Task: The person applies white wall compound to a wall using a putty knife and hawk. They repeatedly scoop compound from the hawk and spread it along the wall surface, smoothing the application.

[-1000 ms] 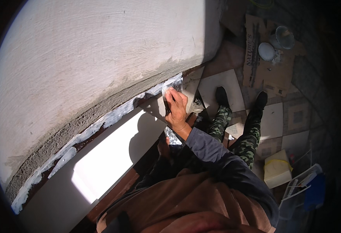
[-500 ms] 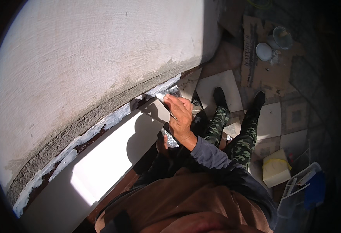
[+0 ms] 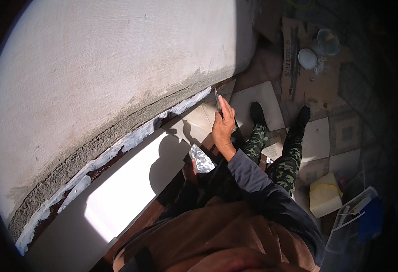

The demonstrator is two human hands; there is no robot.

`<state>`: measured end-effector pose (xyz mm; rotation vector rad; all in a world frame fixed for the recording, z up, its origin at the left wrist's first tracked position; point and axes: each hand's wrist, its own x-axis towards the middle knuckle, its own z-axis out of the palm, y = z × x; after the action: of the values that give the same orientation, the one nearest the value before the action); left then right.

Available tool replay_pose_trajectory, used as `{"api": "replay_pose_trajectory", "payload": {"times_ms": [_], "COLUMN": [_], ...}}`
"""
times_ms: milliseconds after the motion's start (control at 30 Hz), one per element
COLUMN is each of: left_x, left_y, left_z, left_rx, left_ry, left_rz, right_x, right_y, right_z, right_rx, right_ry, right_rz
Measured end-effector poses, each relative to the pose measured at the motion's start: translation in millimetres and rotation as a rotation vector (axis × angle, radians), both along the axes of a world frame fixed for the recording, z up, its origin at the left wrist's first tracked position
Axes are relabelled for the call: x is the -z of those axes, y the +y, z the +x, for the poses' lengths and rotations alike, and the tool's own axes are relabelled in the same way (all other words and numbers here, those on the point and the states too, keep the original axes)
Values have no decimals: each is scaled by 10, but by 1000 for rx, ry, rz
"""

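Note:
My right hand is closed around a putty knife, whose thin blade shows edge-on close to the wall's foot. Lower down, my left hand, partly in shadow, grips a second, wide putty knife; its shiny blade carries whitish smears, and its handle is hidden. A ragged strip of white putty runs along the bottom of the plastered wall. Between the two lies a band of rough grey cement. One thicker putty patch sits at the lower left.
Beneath the putty runs a white ledge, sunlit in part. A flattened cardboard sheet at the upper right bears a white lid and a bucket. At the lower right are a cream block-shaped container and a clear bin.
My right hand has moved right, away from the left, and its blade has turned from face-on to edge-on. The left hand's blade shows more fully; that hand stays nearly in place.

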<state>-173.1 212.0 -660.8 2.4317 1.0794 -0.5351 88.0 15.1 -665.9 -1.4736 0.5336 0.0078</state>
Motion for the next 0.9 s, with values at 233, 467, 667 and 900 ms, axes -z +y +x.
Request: {"api": "replay_pose_trajectory", "payload": {"times_ms": [233, 467, 667, 900], "left_x": [-45, 49, 20, -81], "left_y": [-320, -130, -240, -278], "left_z": [227, 159, 388, 601], "left_rx": [-184, 54, -370, -289], "left_ry": [-132, -39, 91, 48], "left_rz": [25, 26, -39, -7], "right_x": [-423, -627, -595, -696], "right_y": [-70, 103, -3, -79], "right_z": [10, 6, 4, 82], "right_rx": [-181, -132, -167, -219], "right_ry": [-312, -213, -376, -202], "right_rz": [-62, -173, -94, -48]}}
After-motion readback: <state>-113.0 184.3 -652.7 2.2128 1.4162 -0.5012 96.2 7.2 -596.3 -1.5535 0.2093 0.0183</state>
